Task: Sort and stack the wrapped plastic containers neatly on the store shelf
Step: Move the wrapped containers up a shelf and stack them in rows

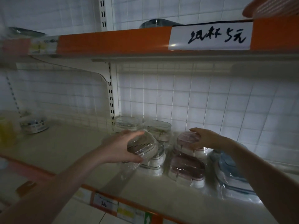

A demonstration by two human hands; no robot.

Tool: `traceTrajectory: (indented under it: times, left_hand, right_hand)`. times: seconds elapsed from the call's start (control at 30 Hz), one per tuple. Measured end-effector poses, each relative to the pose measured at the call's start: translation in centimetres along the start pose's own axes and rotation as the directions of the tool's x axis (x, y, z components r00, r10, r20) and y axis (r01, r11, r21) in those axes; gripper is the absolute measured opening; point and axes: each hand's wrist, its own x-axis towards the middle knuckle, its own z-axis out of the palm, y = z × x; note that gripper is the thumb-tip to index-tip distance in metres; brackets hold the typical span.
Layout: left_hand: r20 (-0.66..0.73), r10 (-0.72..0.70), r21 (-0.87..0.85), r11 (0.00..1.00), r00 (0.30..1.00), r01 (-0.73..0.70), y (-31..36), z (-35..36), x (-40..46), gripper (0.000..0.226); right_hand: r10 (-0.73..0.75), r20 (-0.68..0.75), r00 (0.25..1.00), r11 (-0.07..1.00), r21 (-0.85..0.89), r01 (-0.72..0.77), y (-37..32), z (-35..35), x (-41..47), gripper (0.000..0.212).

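My left hand (119,147) grips a wrapped clear container (143,145) tilted above a white wrapped container stack (154,164) on the cream shelf (64,146). My right hand (204,139) holds the top pink-lidded wrapped container (186,137), which sits on another pink-lidded one. A third pink-lidded container (187,167) lies in front of them. Two clear wrapped containers (127,123) (159,127) stand at the back by the tiled wall. A blue-rimmed wrapped container (229,172) lies at the right, partly hidden by my right arm.
An upper shelf with an orange edge (113,42) and a handwritten price label (212,36) hangs overhead. A round dish (34,126) and a yellow item (6,130) sit far left. A slotted upright post (111,101) stands behind. Price tags line the front edge (105,202).
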Motion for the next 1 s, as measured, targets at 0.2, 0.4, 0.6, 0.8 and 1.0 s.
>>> traceTrajectory:
  times: [0.2, 0.4, 0.6, 0.8, 1.0]
  left_hand:
    - [-0.004, -0.007, 0.001, 1.0, 1.0, 0.007, 0.0, 0.1, 0.5, 0.096]
    - [-0.008, -0.02, 0.021, 1.0, 1.0, 0.02, -0.5, 0.7, 0.8, 0.097]
    - [0.007, -0.031, 0.013, 0.999, 1.0, 0.031, -0.6, 1.0, 0.8, 0.099]
    - [-0.001, -0.024, 0.011, 1.0, 1.0, 0.024, -0.5, 1.2, 0.4, 0.099]
    - [-0.11, -0.108, 0.006, 0.994, 0.988, 0.109, 0.0, 0.8, -0.7, 0.091]
  right_hand:
    - [-0.052, 0.131, 0.99, 0.997, -0.046, 0.059, 1.3, 0.4, 2.3, 0.076]
    - [-0.144, 0.16, 0.977, 0.984, -0.077, 0.158, 2.1, 1.5, 3.6, 0.063]
    - [-0.265, 0.145, 0.953, 0.956, -0.086, 0.279, 2.0, 1.7, 3.1, 0.053]
    - [-0.27, 0.008, 0.963, 0.897, -0.362, 0.254, 1.7, 2.8, 2.0, 0.045]
    - [-0.209, -0.309, 0.928, 0.945, -0.307, 0.111, -0.4, 3.2, -1.1, 0.038]
